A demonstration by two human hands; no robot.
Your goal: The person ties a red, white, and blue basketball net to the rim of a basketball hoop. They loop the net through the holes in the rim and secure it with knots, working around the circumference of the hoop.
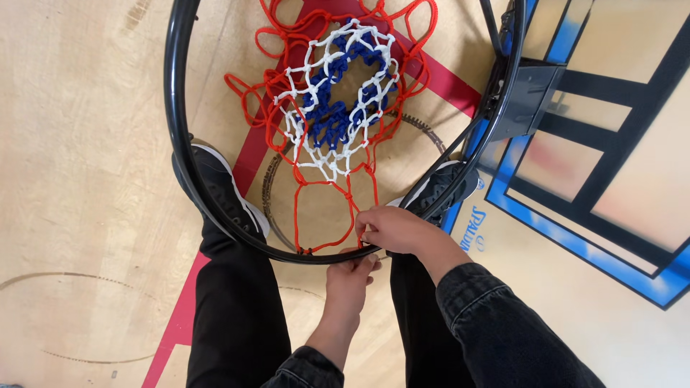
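Note:
A black basketball rim (pixel 172 108) hangs in front of me, seen from above. A red, white and blue net (pixel 338 100) hangs inside it, attached along part of the ring. My right hand (pixel 392 230) pinches a red net loop (pixel 359 226) at the near edge of the rim. My left hand (pixel 347 280) reaches up from below and touches the underside of the rim at the same spot. Dark denim sleeves cover both forearms.
The rim's bracket (pixel 528 97) joins a clear backboard (pixel 618 144) with black and blue lines at the right. My black shoes (pixel 219 187) and black trousers stand on a wooden gym floor with a red line (pixel 180 323).

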